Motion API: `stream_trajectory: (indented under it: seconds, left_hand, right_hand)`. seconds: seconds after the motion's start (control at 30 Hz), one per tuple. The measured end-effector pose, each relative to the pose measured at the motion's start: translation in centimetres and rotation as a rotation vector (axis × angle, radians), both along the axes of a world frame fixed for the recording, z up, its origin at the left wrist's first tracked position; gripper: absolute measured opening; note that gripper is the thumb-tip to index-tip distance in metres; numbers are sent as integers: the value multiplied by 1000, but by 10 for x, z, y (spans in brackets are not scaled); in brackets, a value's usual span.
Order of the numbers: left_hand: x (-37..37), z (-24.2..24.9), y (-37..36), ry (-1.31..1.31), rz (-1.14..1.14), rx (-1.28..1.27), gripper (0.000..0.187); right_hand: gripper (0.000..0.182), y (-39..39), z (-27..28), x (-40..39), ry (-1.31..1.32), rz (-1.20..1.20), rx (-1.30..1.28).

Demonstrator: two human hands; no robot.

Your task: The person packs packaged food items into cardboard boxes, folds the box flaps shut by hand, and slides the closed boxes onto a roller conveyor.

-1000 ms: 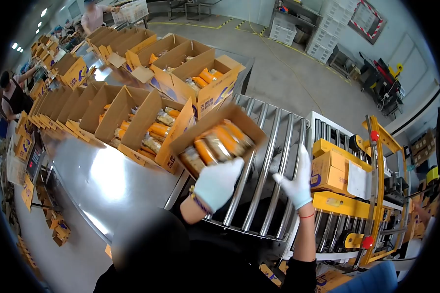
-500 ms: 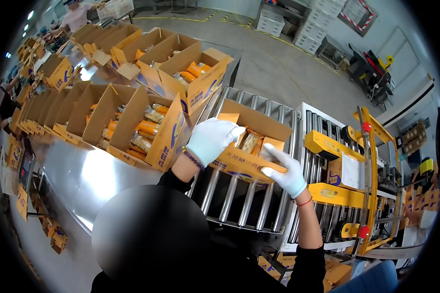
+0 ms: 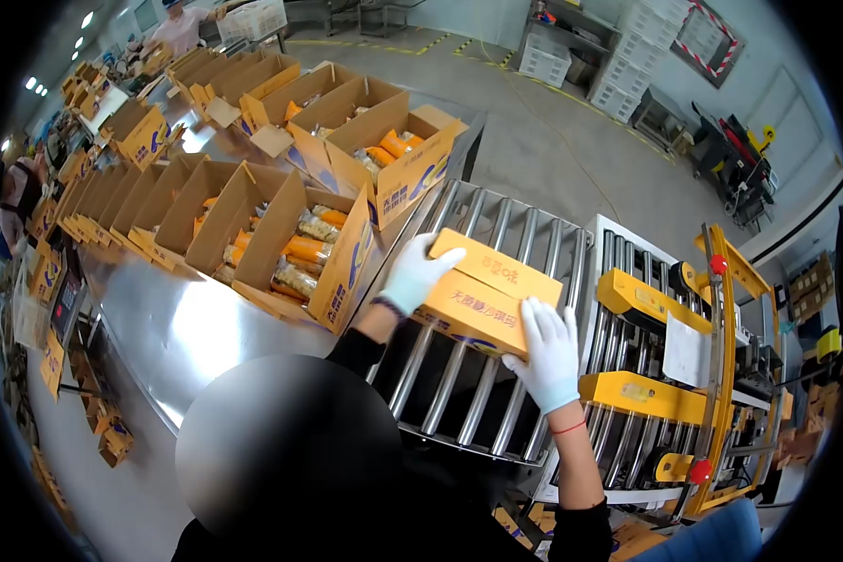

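Note:
A yellow-brown cardboard box with printed lettering sits on the roller conveyor, its top flaps folded down and meeting at a seam. My left hand, in a white glove, grips the box's left end with its thumb over the top. At the right end, my gloved right hand holds the box, fingers laid along the top edge and thumb against the near side. The closed flaps hide the contents.
Open cartons with orange-wrapped snack packs stand in rows on the metal table to my left. A yellow-framed carton-sealing machine adjoins the conveyor on the right. A person stands at the far left.
The box's flaps have gone from open, with packs showing, to folded shut. My right hand has moved onto the right end. Another box inside the machine has left view.

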State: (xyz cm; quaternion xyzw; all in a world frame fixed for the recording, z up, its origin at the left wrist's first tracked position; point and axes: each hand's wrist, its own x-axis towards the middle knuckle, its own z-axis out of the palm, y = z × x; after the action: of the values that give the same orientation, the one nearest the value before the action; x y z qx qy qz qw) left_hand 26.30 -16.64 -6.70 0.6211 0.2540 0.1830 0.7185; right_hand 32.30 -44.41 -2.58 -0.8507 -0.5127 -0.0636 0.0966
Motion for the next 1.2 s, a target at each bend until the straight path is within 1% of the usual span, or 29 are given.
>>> stream_trajectory:
  seconds: [0.07, 0.1, 0.13, 0.2, 0.27, 0.3, 0.33, 0.4, 0.43, 0.47, 0.53, 0.57, 0.6, 0.67, 0.7, 0.73, 0.8, 0.83, 0.87, 0.9, 0.93, 0.97, 1.0, 1.03, 1.07, 1.1, 1.13, 1.17, 1.2]
  left_hand:
    - [29, -12, -21, -30, 122, 372, 58]
    - [35, -1, -51, 2, 93, 473, 55]
    - [40, 10, -84, 26, 63, 576, 53]
    - [55, -3, -115, -39, -275, 533, 59]
    - [41, -6, -115, -29, -808, 280, 58]
    - [24, -4, -109, -31, -811, 345, 56]
    - [-7, 22, -98, -27, -815, 412, 55]
    - [-60, 61, -70, -105, -362, 1006, 51]
    - [-84, 98, -52, 23, -149, 1192, 55]
    - [-105, 102, -29, 55, 120, 1686, 60]
    - [-136, 122, 2, 589, 199, 1260, 60]
    - [-147, 109, 13, 1000, 87, 1209, 46]
    - [-150, 97, 20, 1009, 88, 1206, 46]
    - [-140, 96, 35, 789, -158, 1242, 34]
    - [-131, 90, 38, 540, -206, 1391, 29]
    - [-118, 92, 35, 459, -240, 1339, 26]
    - [-98, 95, 43, 374, -291, 1282, 25]
    - [-92, 96, 60, -8, -302, 1428, 28]
    - [-92, 99, 52, 2, -100, 1102, 32]
    - [-91, 101, 45, -74, 123, 763, 39]
    - [-91, 91, 53, 158, 317, 855, 43]
    - [-101, 54, 84, 158, 148, 601, 47]
    - [-105, 40, 92, 150, 55, 478, 49]
    - [-111, 26, 99, 154, -30, 354, 52]
    - [-119, 35, 83, 94, -2, 223, 52]
    - [-122, 47, 72, 37, 17, 97, 53]
    - [-123, 63, 60, 44, 5, 91, 53]
    - [-123, 81, 45, 7, -121, 214, 53]
    - [-120, 92, 33, -31, -247, 336, 53]
  right_hand:
    - [106, -3, 6, 8, -47, -133, -30]
    - [109, -1, 8, 17, -96, -191, -21]
    - [111, 3, 6, 28, -54, -238, -25]
    - [114, 6, 11, 44, -65, -295, -58]
    - [116, 0, -1, 61, -191, -376, -105]
    - [115, -13, 0, 64, -110, -376, -58]
    - [109, -22, -1, 65, -109, -383, -17]
    - [100, -39, -6, 67, -127, -445, -13]
    - [90, -51, -16, 69, -196, -417, 74]
    - [90, -58, -18, 69, -183, -415, 71]
    - [86, -67, -16, 67, -185, -477, 90]
    - [72, -66, -17, 64, -246, -457, 168]
    - [72, -64, -16, 62, -240, -451, 167]
    - [60, -46, 0, 44, -11, -348, 10]
    - [52, -40, -30, 29, 128, -168, 402]
    - [53, -19, -17, -1, 418, -55, 539]
    - [61, 2, 1, -36, 299, 164, 413]
    - [72, 8, 13, -47, 307, 228, 418]
    - [82, 11, 24, -62, 383, 153, 411]
    - [86, 17, 25, -69, 349, 101, 487]
    - [89, 20, 25, -71, 315, 56, 557]
    - [92, 19, 14, -62, 425, 29, 515]
    - [83, 19, 4, -51, 384, -16, 464]
    - [75, 15, -7, -43, 312, 65, 376]
    - [68, 15, -9, -36, 238, 152, 284]
    - [68, 17, -11, -33, 236, 143, 290]
    - [56, 15, -8, -34, 297, 220, 292]
    - [44, 14, -4, -34, 357, 302, 290]
    - [44, 14, 4, -33, 363, 296, 280]
